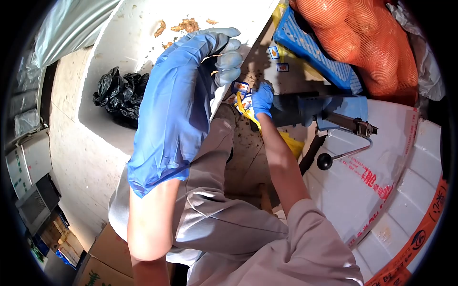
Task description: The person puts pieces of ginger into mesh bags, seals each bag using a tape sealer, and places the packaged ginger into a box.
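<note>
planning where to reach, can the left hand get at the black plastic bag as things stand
Probably yes: the black plastic bag sits in the open white foam box and nothing seems to block the left hand, though its glove hides part of the bag.

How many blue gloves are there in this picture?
2: one covers the left hand, over the white box; the other covers the right hand, beside small printed cards. More may be hidden.

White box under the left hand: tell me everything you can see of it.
Ahead and left, the white box looks like foam: open-topped, with a rounded corner and brown specks. Knobbly brown pieces and a crumpled black plastic bag lie inside. The left hand is above it, hiding part; contact is unclear.
</note>
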{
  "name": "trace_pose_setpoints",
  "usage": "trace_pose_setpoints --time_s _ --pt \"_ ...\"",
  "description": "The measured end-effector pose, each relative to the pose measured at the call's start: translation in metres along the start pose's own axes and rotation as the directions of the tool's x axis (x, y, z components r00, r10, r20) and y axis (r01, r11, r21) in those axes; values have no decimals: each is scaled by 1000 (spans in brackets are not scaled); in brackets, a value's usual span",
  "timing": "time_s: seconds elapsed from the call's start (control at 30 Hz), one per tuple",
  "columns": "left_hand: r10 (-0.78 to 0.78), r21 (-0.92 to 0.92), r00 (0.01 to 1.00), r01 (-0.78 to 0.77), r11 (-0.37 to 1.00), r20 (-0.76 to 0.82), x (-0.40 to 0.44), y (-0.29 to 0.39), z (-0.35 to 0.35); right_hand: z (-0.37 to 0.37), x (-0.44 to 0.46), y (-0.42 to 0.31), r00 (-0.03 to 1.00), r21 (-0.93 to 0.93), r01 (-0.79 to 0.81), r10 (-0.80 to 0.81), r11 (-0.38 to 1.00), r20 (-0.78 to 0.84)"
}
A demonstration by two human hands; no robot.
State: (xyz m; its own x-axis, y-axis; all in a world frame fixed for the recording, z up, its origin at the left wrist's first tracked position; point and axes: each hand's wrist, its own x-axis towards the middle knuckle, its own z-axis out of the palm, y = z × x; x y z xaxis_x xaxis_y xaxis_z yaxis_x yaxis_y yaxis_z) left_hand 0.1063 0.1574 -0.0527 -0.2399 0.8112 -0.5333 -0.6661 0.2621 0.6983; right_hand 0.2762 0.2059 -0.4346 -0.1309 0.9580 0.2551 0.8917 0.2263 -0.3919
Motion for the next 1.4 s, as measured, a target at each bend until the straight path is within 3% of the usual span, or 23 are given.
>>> trace_pose_setpoints --time_s 0.03,0.07,0.13,0.2,0.27,0.33,0.43,0.53,0.6,0.67,0.73,0.8,0.83,0.87,0.93,0.97,1.0,1.07,1.13,1.17,1.2,1.27,1.4 --pt "22 14 1000 -22 1000 8 1 -3 -2 8 11 0 983 4 -34 33 999 181" --pt "45 31 999 -45 999 19 2 -5 -4 15 19 -1 984 9 -37 35 999 177" --pt "92 68 995 -95 993 43 5 -5 -6 30 30 -7 868 8 -184 159 983 471" --pt "24 12 1000 -24 1000 17 6 -4 -4 18 36 -18 813 -109 -96 141 989 566" --pt "6 -20 1000 -6 1000 19 7 -5 -5 30 31 -15 843 -136 -33 101 990 529" --pt "7 -54 1000 -7 999 -4 7 -5 -5 36 31 -4 775 -102 70 10 992 632" --pt "42 2 999 -42 999 26 9 -5 -6 36 27 3 803 -122 56 28 991 595" --pt "56 23 997 -58 998 47 7 -5 -4 21 32 -1 795 -225 189 -14 956 607" --pt "59 13 997 -60 998 41 5 -4 1 -16 32 -21 872 -271 222 -67 936 485" --pt "28 10 999 -29 1000 41 9 -5 -2 -40 27 -30 974 -334 225 -214 915 71" --pt "33 35 998 -35 999 51 12 -7 -5 -66 24 -40 976 -144 45 -13 989 217" --pt "-7 86 998 1 996 64 15 -9 -7 -93 12 -46 993 -84 51 -42 995 110" --pt "-34 148 994 19 989 100 17 -11 -8 -109 4 -52 999 194 -27 36 981 -40" --pt "-78 165 995 66 984 67 17 -17 -8 -127 -2 -61 976 466 -57 147 883 -160" --pt "-234 291 953 172 941 193 29 -41 -25 -180 -3 -93 801 835 -430 572 343 178" --pt "-428 380 886 339 860 179 31 -52 -28 -224 0 -123 843 703 -335 533 628 -74" --pt "-604 466 784 484 741 146 33 -61 -27 -249 0 -138 866 727 -245 482 641 -134" --pt "-686 458 671 535 710 281 21 -66 -17 -263 -16 -134 974 676 -38 179 736 -140" --pt "-565 202 733 530 824 379 38 -87 -31 -302 -28 -145 978 477 179 -208 860 8" --pt "-466 10 839 483 876 280 13 -65 -7 -311 -38 -152 978 778 -15 -151 628 140" --pt "-373 -93 825 449 888 424 18 -63 -7 -316 -47 -146 943 687 179 -322 704 84" --pt "-267 -96 883 326 940 386 14 -46 -11 -324 -62 -137 867 523 340 -476 782 148" --pt "-10 -205 934 89 975 358 2 -19 -21 -329 -87 -111 838 491 232 -429 840 337"
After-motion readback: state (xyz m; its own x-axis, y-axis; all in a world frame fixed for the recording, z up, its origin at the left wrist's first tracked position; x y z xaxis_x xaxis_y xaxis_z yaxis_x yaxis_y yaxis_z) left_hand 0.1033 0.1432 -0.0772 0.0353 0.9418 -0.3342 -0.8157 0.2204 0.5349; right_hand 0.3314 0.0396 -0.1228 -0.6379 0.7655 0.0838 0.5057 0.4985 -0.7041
